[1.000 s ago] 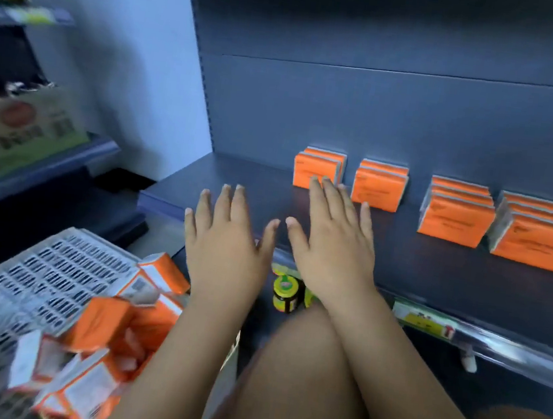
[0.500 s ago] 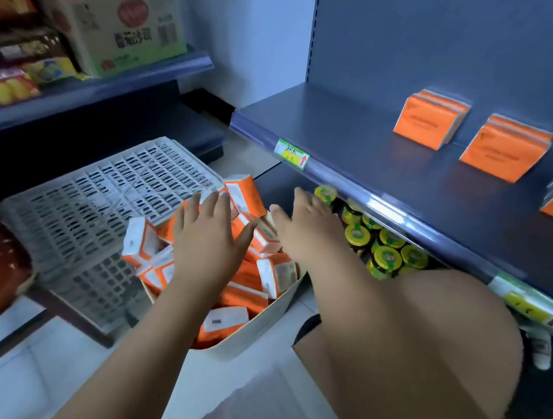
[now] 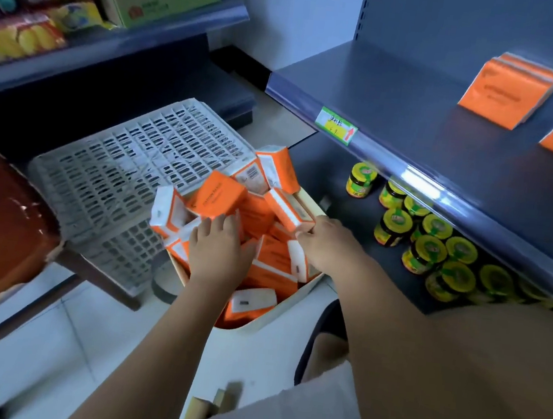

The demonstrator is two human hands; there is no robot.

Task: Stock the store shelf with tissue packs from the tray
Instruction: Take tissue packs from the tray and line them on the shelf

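Orange tissue packs point(image 3: 257, 214) lie heaped in the tray point(image 3: 265, 325) below the front edge of the shelf point(image 3: 401, 96). The right hand point(image 3: 327, 246) pinches the end of one pack point(image 3: 285, 208) at the tray's far rim, likely to lift it; the left hand point(image 3: 218, 251) rests flat-fingered on the heap.

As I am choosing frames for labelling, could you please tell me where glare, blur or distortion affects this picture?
In the head view, glare streaks the shelf rail, the wide lens bows straight edges, the bottom-left corner is smeared, and the tissue packs and jars are sharp.
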